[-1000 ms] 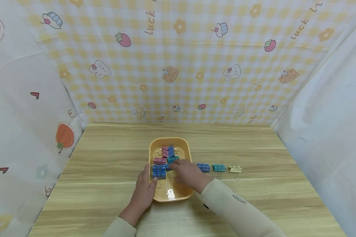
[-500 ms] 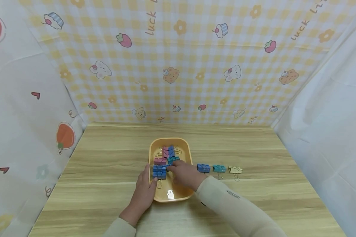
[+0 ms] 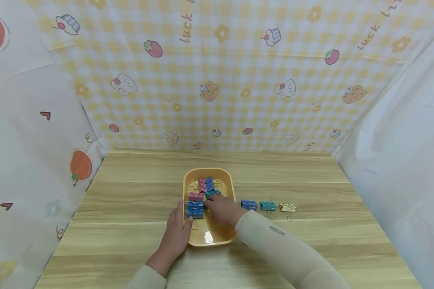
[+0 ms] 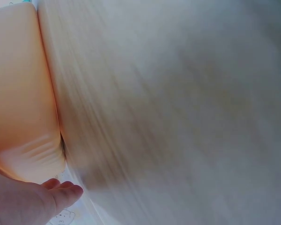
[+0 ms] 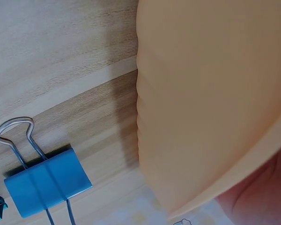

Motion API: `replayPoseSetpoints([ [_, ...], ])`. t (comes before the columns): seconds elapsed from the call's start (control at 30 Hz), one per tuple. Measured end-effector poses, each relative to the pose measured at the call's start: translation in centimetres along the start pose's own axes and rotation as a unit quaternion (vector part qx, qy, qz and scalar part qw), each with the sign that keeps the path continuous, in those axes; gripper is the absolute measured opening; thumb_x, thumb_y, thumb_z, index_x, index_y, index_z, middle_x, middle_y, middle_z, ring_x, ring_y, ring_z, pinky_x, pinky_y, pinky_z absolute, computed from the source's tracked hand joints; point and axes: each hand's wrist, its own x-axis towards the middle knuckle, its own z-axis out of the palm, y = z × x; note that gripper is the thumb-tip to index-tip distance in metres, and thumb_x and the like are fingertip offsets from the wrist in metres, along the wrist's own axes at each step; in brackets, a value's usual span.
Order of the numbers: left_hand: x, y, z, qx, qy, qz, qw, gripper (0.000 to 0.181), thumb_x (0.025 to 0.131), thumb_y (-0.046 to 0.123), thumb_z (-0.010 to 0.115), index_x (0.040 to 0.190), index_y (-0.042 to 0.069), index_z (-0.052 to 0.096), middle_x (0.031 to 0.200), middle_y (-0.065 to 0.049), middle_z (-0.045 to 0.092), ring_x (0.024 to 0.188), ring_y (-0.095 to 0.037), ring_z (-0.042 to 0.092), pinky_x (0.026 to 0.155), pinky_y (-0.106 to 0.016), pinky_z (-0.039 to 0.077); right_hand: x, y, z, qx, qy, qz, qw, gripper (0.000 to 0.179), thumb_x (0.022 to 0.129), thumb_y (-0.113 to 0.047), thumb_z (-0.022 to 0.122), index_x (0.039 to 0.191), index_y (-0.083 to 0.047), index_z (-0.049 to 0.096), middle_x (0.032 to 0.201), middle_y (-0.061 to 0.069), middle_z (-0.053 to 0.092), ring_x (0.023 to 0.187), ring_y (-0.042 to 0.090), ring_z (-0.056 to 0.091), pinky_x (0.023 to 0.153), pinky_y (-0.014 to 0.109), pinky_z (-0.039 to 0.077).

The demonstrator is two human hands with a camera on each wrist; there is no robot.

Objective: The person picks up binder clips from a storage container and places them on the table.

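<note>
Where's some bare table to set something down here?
Bare wood lies between the left grip and the left white curtain, behind the tray toward the checked curtain, and right of the pale yellow clip. Crowded: the tray's far part, where binder clips and the right grip sit, and the narrow gap between tray and nearest blue clip.

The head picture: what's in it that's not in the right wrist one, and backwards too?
Only the head view shows the left hand, the clips inside the tray and the pale yellow clip. Only the right wrist view shows the tray's outer right wall. Both show the tray, some of the right hand, the blue clip beside the tray, a teal clip (cut off in the wrist view), the wooden table and the patterned cloth.
</note>
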Motion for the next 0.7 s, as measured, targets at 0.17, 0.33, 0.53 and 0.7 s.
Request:
replayPoseSetpoints([
  [0.17,0.0,0.0,0.0,0.002,0.002,0.002,1.0000,0.067,0.102,0.022,0.044,0.156,0.008,0.007,0.153,-0.029,0.020,0.140,-0.048,0.020,0.109,-0.063,0.025,0.2,-0.2,-0.1,-0.011,-0.006,0.000,0.9999,0.039,0.092,-0.020,0.064,0.130,-0.019,0.060,0.128,0.003,0.059,0.118,0.021,0.055,0.098,0.035,0.049],
  [0.33,-0.1,0.2,-0.1,0.003,0.001,0.005,1.0000,0.067,0.102,0.022,0.044,0.155,0.008,0.007,0.152,-0.030,0.020,0.140,-0.049,0.021,0.108,-0.063,0.026,0.5,-0.3,-0.4,-0.035,0.001,-0.009,0.9993,0.034,0.091,-0.021,0.066,0.125,-0.018,0.063,0.121,0.003,0.061,0.111,0.020,0.057,0.094,0.034,0.051],
  [0.53,-0.3,0.3,-0.2,0.002,0.003,0.015,0.9999,0.066,0.102,0.021,0.044,0.155,0.006,0.007,0.151,-0.031,0.021,0.140,-0.049,0.021,0.109,-0.063,0.025,0.7,-0.6,-0.9,-0.075,-0.005,-0.012,0.9971,0.037,0.091,-0.024,0.068,0.126,-0.018,0.061,0.117,0.002,0.061,0.110,0.019,0.058,0.091,0.032,0.052],
  [0.7,-0.3,0.2,-0.2,0.000,0.003,0.020,0.9998,0.066,0.102,0.020,0.044,0.155,0.005,0.008,0.151,-0.032,0.021,0.139,-0.049,0.021,0.109,-0.063,0.025,1.1,-0.5,-0.8,-0.096,-0.005,-0.011,0.9954,0.035,0.092,-0.024,0.066,0.126,-0.018,0.062,0.117,0.001,0.061,0.108,0.017,0.058,0.090,0.031,0.052],
])
